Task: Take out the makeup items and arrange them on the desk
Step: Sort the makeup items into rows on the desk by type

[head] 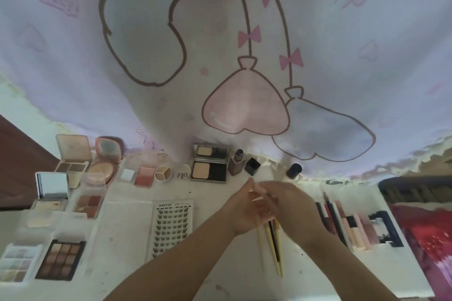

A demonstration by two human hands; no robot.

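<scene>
Both hands meet mid-counter (127, 232): left hand (247, 210) and right hand (291, 205) w/ fingers curled round a bundle of slim pencils (272, 247), tips pointing toward the person. Lash tray (172, 230) lies just left of them. Palettes (60, 259) sit at far left, compacts (209, 166) & bottles (236, 162) along the back edge, lip tubes (352, 227) in a row at right.

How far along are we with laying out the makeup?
Mostly done: palettes and compacts line the desk's left and back, a lash tray sits centre, slim tubes right. Both hands hold thin brushes still to be placed. No bag is visible.
</scene>
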